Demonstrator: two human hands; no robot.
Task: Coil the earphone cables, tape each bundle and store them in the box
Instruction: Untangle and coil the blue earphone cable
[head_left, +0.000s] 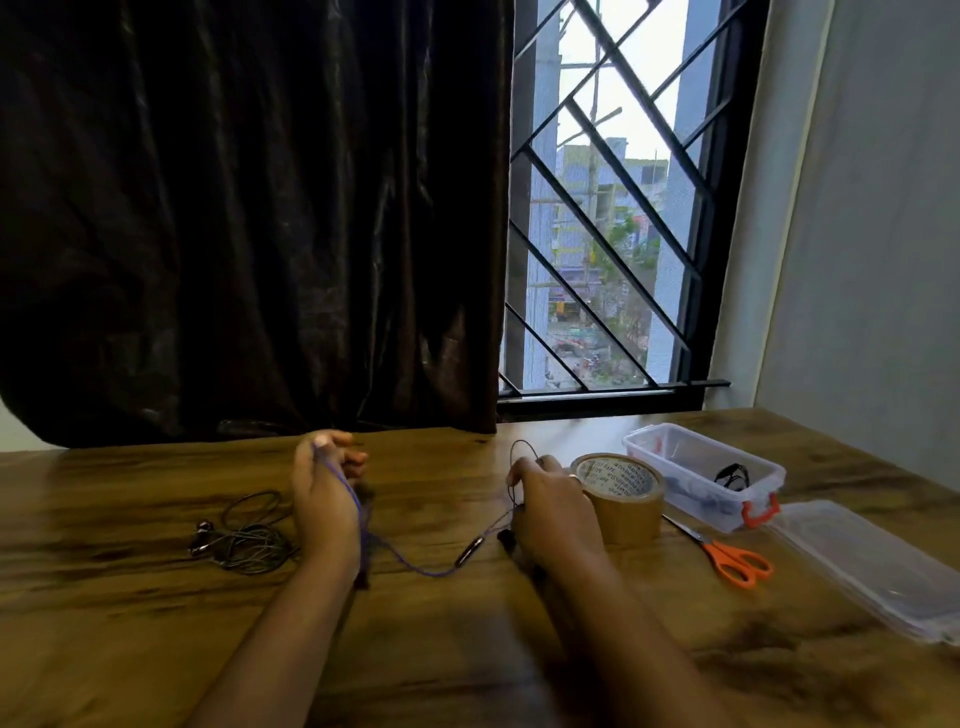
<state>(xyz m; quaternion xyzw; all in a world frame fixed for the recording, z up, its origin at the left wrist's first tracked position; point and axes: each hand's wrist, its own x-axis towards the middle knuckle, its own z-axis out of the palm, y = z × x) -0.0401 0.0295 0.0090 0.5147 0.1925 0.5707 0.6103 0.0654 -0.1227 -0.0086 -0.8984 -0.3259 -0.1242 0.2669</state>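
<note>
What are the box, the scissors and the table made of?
The box looks like clear plastic: you can see through its walls. The scissors seem to have metal blades and glossy orange plastic handles. The table looks like wood, with dark grain, though it may be printed.

A brown wooden table (467, 649) with dark grain streaks runs below the window. Taking its middle as the dial, a loose tangle of black earphones (247, 543) lies at nine o'clock, the buds on its left side. Near the centre a purple cable (426, 570) sags to the wood. At two o'clock a roll of brown tape (621, 501) lies flat, hole up, and just beyond it sits an open clear box (698, 506) with an orange clasp. Orange-handled scissors (727, 558) lie at three o'clock, between the tape and the clear lid (872, 566) at four.
</note>
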